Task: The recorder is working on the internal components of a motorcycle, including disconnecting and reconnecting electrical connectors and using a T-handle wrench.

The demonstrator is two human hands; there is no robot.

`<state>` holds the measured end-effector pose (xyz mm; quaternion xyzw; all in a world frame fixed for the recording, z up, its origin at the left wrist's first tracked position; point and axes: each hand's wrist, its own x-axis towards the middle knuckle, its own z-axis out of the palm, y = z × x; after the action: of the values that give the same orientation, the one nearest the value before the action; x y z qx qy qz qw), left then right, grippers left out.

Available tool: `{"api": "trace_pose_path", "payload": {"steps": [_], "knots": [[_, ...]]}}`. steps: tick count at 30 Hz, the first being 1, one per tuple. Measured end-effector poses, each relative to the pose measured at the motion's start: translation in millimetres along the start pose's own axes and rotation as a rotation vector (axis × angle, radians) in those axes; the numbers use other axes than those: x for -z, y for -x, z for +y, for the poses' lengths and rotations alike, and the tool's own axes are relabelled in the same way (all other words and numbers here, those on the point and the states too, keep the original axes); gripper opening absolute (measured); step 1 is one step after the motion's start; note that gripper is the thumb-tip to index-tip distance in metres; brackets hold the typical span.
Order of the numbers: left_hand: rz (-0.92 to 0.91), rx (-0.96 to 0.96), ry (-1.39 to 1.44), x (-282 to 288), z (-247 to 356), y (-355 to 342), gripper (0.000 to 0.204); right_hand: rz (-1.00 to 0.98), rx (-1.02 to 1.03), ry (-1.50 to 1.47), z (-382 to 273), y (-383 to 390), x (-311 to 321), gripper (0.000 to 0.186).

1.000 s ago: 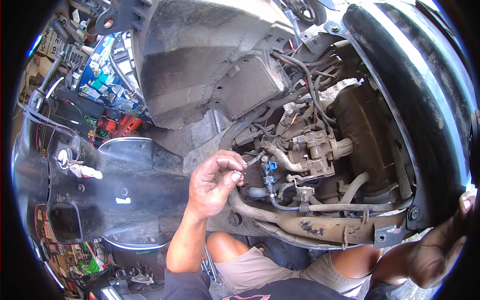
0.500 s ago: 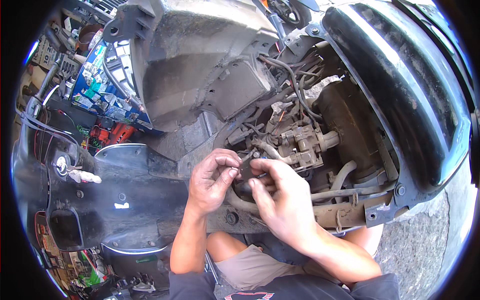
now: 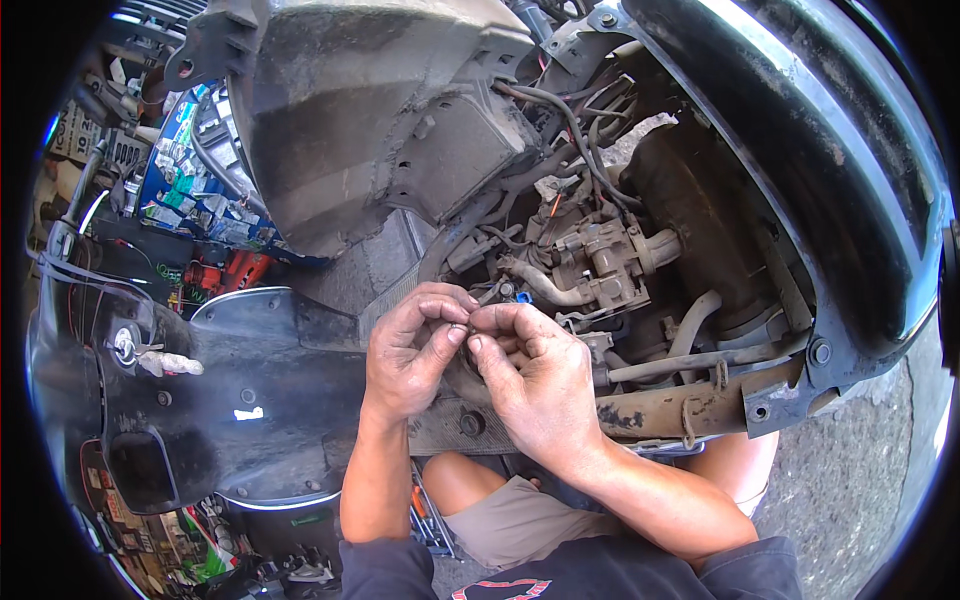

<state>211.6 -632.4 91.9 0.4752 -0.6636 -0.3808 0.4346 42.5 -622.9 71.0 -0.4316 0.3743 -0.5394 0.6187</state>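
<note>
My left hand (image 3: 412, 350) and my right hand (image 3: 535, 375) meet fingertip to fingertip above the frame of a stripped scooter. Thumb and forefinger are pinched on each hand. Whatever lies between them is too small or too covered to make out. Just beyond the fingers runs a greyish hose (image 3: 545, 284), joined to a dusty metal carburetor-like part (image 3: 605, 262). A small blue piece (image 3: 523, 297) shows close past my right knuckles. Below the wrists passes a dirty frame rail (image 3: 665, 412).
A dark rounded housing (image 3: 690, 225) and loose wires (image 3: 570, 125) fill the open bay. The black floorboard panel (image 3: 270, 390) stretches left. A grimy plastic cover (image 3: 370, 110) rises ahead. Several tools (image 3: 430, 520) lie by my leg, and a red tool (image 3: 235, 272) sits far left.
My right hand has moved left, bringing its fingertips against those of my left hand. The view has shifted slightly, and more of the tools beside my leg shows.
</note>
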Motion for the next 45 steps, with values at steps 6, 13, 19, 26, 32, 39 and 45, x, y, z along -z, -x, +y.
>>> {"api": "trace_pose_path", "payload": {"steps": [6, 13, 19, 26, 32, 39, 45], "knots": [[-0.012, -0.002, 0.018, 1.3, 0.5, -0.8, 0.006, 0.018, 0.098, 0.111, 1.1, -1.5, 1.3, 0.014], [-0.054, -0.022, -0.004, 3.1, -0.2, -0.9, 0.009, 0.014, 0.213, 0.143, 1.0, -3.7, 3.9, 0.011], [0.413, -0.213, 0.078, -39.8, -17.2, 14.8, 0.024, 0.028, 0.080, 0.055, -1.3, -2.1, 0.8, 0.008], [0.306, -0.441, -0.586, -35.0, -12.8, 4.3, 0.019, 0.078, 0.142, 0.072, 9.4, -5.5, 3.5, 0.009], [0.234, -0.298, -0.499, -31.4, -10.3, 1.3, 0.018, 0.081, -0.043, -0.082, 10.0, -6.5, 4.4, 0.013], [0.155, -0.241, -0.684, -26.5, 11.6, -11.1, 0.014, -0.188, -0.065, -0.107, -16.5, 41.6, 21.4, 0.038], [-0.046, -0.210, -0.870, -30.9, 39.3, -38.1, 0.013, -0.683, -0.200, 0.154, 11.5, 107.0, 59.7, 0.016]]}}
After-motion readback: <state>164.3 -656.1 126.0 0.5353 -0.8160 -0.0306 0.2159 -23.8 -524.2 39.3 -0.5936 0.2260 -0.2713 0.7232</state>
